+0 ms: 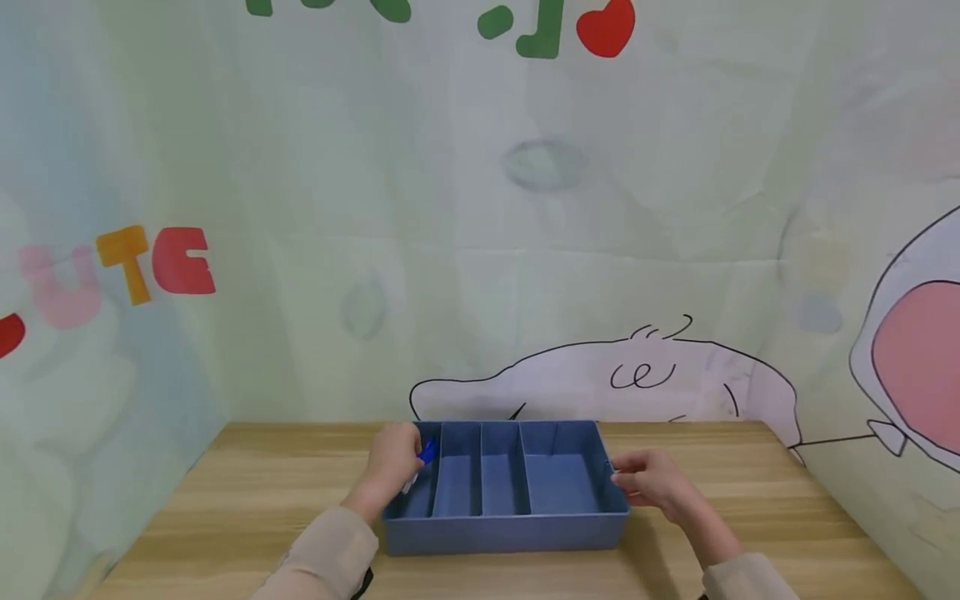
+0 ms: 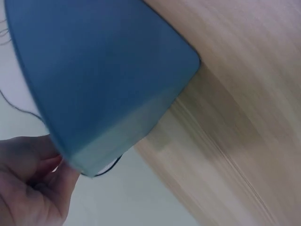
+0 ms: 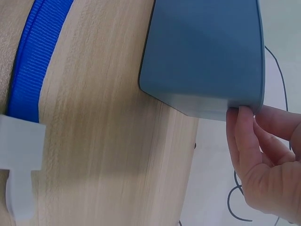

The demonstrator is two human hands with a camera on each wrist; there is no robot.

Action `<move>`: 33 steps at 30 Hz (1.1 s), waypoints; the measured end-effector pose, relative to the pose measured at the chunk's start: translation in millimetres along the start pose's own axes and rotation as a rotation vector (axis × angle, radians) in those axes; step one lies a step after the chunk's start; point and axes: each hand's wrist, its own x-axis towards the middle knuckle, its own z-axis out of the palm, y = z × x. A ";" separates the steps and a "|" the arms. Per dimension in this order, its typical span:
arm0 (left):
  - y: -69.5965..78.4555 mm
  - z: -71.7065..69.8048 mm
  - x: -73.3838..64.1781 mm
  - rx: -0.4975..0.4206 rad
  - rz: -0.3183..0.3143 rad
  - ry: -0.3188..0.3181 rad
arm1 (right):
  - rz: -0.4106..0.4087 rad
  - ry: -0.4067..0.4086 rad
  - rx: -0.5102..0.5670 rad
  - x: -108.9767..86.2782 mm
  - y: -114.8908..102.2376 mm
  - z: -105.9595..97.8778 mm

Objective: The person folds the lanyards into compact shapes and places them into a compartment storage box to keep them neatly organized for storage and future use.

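Observation:
A blue-grey tray box (image 1: 504,533) with several side-by-side compartments sits on the wooden table. My left hand (image 1: 392,462) reaches over its left rim, fingers curled down around a slim blue-and-white object (image 1: 428,452). This object tilts inside the leftmost narrow compartment; its exact kind cannot be told. In the left wrist view the box's outer wall (image 2: 94,61) hides what the left fingers hold. At the other end, my right hand (image 1: 654,481) grips the right side wall, the thumb at the rim and the fingers against the outside, as the right wrist view also shows.
The wooden table (image 1: 292,467) extends to both sides of the box. Behind it hangs a printed cloth backdrop (image 1: 465,208) with cartoon drawings. A blue woven strap (image 3: 35,61) with a white plastic piece (image 3: 21,146) fills the near left of the right wrist view.

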 end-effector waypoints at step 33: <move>32.1 -28.7 -17.9 0.004 0.105 -0.140 | -0.013 -0.114 -0.084 -11.9 11.6 -10.6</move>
